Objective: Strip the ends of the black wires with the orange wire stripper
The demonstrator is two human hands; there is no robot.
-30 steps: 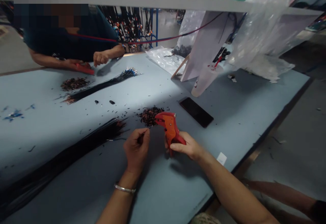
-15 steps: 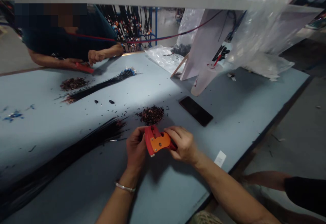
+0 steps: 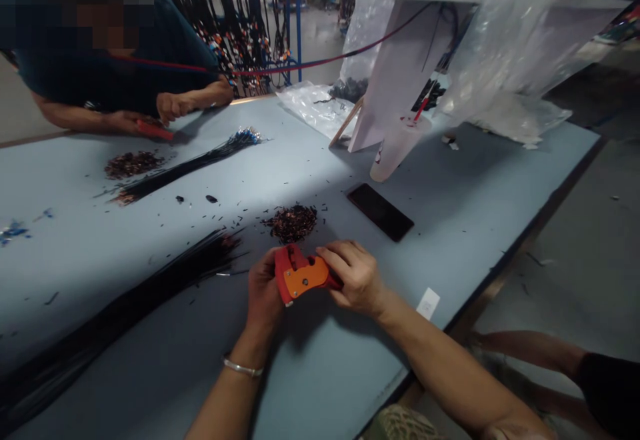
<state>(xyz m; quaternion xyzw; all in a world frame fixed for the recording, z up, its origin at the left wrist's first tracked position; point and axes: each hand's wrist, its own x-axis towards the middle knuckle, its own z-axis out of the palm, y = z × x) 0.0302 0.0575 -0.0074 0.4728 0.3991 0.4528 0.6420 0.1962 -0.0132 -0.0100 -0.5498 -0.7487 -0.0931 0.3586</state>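
I observe the right hand (image 3: 353,277) grasping the red-orange hand tool (image 3: 305,277) above the table (image 3: 345,373), near the pile of clippings (image 3: 293,223). The left hand (image 3: 264,287) is against the tool's head, fingers curled; whether it grips anything I cannot tell.

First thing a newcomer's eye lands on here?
Probably the red-and-orange hand tool, bright against the pale blue table, gripped in the right hand with the left hand at its head. Next, the long bundle of black wires running from the lower left towards the hands, and the pile of dark and coppery scraps just beyond the tool.
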